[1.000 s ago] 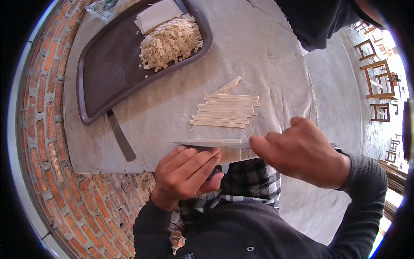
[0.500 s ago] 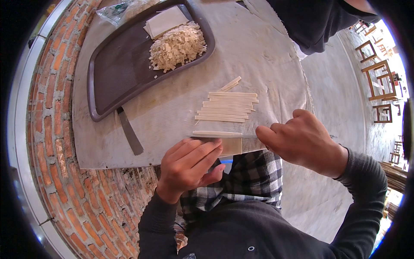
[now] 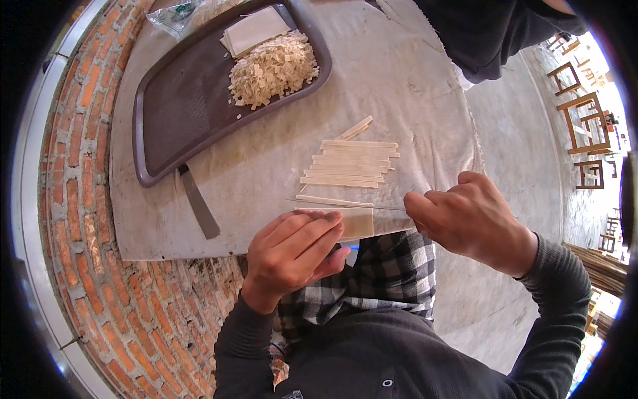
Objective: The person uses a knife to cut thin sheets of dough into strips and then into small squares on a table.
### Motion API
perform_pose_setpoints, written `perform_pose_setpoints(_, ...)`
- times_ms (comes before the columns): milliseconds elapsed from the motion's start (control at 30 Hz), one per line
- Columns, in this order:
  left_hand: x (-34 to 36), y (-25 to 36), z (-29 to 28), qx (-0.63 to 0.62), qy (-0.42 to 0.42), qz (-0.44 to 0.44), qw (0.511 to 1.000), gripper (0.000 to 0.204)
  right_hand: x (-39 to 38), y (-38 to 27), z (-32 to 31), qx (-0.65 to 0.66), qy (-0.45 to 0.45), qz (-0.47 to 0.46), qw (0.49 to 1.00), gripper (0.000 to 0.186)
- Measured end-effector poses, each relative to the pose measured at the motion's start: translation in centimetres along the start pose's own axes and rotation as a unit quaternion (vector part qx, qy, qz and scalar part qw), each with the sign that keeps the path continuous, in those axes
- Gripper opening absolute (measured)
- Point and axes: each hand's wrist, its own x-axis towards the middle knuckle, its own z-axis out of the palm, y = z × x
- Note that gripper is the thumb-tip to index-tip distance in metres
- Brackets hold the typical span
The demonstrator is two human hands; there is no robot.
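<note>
My right hand (image 3: 468, 219) is closed around a knife, its thin blade (image 3: 389, 209) reaching left, edge-on, just beyond my left fingertips. My left hand (image 3: 292, 256) lies with straight fingers on a cream, flat sheet or stack of sheets (image 3: 360, 225) at the table's near edge; its thumb is apart from the fingers. The hand covers the sheet's left part. A narrow strip (image 3: 335, 201) of the same material lies along the blade's far side. Several more cream strips (image 3: 349, 161) lie roughly parallel just beyond it.
A dark brown tray (image 3: 159, 133) at the far left holds a heap of small cream flakes (image 3: 276, 70) and stacked cream squares (image 3: 256, 31). A second blade (image 3: 199, 205) pokes out from under the tray. A plastic bag (image 3: 173, 18) lies behind. Another person's dark sleeve (image 3: 465, 36) is at the far right.
The knife has shifted slightly away from me and turned, so its blade now looks thinner. The near strip is a little farther from the sheet. My left hand stays in place.
</note>
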Motion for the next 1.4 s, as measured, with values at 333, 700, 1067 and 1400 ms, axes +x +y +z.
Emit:
perform_pose_setpoints(333, -0.2, 0.0, 0.0, 0.007, 0.000, -0.003, 1.000, 0.028, -0.1, -0.2, 0.1, -0.007, -0.014, -0.005, 1.000, 0.027)
perform_pose_setpoints(700, 0.0, 0.1, 0.3, -0.001, 0.011, -0.010, 1.000, 0.023, 1.1, -0.6, -0.7, -0.014, -0.049, -0.005, 0.999, 0.027)
perform_pose_setpoints(1067, -0.5, -0.3, 0.5, 0.002, 0.042, 0.028, 0.999, 0.019, -1.2, 0.7, 0.4, -0.066, 0.000, 0.026, 0.997, 0.028)
perform_pose_setpoints(1400, -0.4, -0.2, 0.6, 0.017, 0.044, 0.022, 0.999, 0.016, 0.7, 0.2, 0.2, -0.057, 0.013, 0.005, 0.998, 0.027)
